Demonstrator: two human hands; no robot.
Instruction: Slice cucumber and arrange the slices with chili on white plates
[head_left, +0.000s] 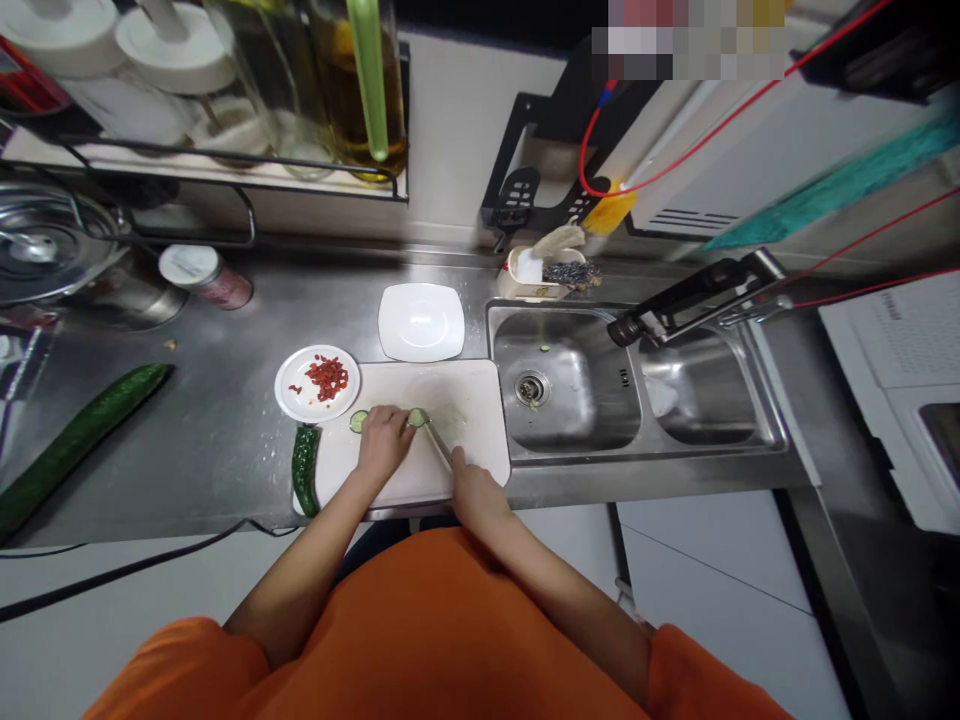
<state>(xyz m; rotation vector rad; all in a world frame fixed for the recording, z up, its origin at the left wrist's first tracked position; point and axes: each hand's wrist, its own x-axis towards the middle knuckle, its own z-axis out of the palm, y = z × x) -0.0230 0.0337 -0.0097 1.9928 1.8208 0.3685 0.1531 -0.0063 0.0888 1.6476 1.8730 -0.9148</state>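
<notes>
My right hand (478, 495) is closed round the handle of a knife (439, 442), its blade angled up and left over the white cutting board (480, 400). Fingers of my left hand (385, 440) curl down over a cucumber piece, mostly hidden beneath them. A pale round cucumber face (417, 417) shows between those fingers and the blade tip. On the hand's other side lies a cut cucumber end (358, 421). A longer dark green cucumber piece (304, 470) rests along the board's left edge. Behind it, a round white plate (289, 400) holds small red chopped bits (328, 378).
Behind the board stands a square white plate (421, 320). A steel double sink (570, 400) adjoins on the right, with a black jointed device (660, 310) over it. Far left lie a long cucumber (82, 440) and a jar (206, 277) near a steel pot (127, 290).
</notes>
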